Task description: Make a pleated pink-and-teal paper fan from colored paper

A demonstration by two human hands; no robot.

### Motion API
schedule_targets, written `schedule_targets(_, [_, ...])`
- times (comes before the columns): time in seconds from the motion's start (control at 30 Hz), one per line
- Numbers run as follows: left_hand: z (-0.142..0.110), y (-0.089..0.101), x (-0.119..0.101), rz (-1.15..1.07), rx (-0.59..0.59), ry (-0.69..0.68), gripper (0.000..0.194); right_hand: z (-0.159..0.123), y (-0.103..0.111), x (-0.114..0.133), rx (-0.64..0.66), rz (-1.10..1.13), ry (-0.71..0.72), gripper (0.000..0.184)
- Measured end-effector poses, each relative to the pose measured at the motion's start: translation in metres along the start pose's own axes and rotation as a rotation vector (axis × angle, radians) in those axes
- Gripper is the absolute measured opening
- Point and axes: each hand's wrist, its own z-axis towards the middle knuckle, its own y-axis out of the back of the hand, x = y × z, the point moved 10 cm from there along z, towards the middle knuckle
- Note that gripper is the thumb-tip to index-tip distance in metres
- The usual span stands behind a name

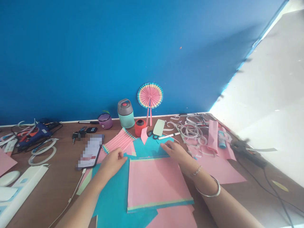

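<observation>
A pink paper sheet [158,182] with pale green and teal strips along its upper and lower edges lies flat before me. Beneath it is a larger teal paper [111,196]. My left hand [114,164] is by the sheet's upper left corner, fingers loosely bent and thumb apart, with nothing visible in it. Over the upper right corner is my right hand [175,153], its fingers apart and reaching left above the teal paper; no held thing shows. A pleated pink paper piece [120,140] with teal and cream edges rests beyond my left hand.
A round paper fan [150,95] leans on the blue wall. Nearby are a lidded mint container [125,115], a red jar [140,127], scissors [152,134] and a white pen [169,136]. A phone [91,152], power strip [23,193], glue gun [35,136] and curled white strips [191,128] surround the papers.
</observation>
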Motion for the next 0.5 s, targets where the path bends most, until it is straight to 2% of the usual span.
schedule_targets(0.07, [-0.009, 0.012, -0.018, 0.026, -0.138, -0.077, 0.008, 0.001, -0.001, 0.001, -0.01, -0.017, 0.021, 0.04])
schedule_targets(0.1, [-0.016, 0.015, -0.032, 0.033, -0.204, -0.159, 0.011, 0.001, -0.002, 0.002, -0.025, -0.039, 0.023, 0.039])
schedule_targets(0.13, [-0.025, 0.012, -0.05, 0.039, -0.212, -0.303, 0.018, 0.001, -0.001, 0.002, -0.044, -0.062, 0.027, 0.037])
schedule_targets(0.2, [-0.046, -0.012, -0.082, 0.11, -0.128, -0.569, 0.034, -0.001, -0.001, 0.01, -0.087, -0.084, 0.078, 0.03])
schedule_targets(0.27, [-0.063, -0.043, -0.093, 0.231, -0.009, -0.699, 0.048, -0.006, -0.002, 0.027, -0.122, -0.075, 0.207, 0.023])
schedule_targets(0.37, [-0.074, -0.075, -0.092, 0.338, 0.079, -0.735, 0.064, -0.019, -0.01, 0.054, -0.109, -0.087, 0.404, 0.017])
schedule_targets(0.5, [-0.073, -0.089, -0.085, 0.374, 0.153, -0.695, 0.064, -0.027, -0.023, 0.067, -0.029, -0.161, 0.439, 0.017])
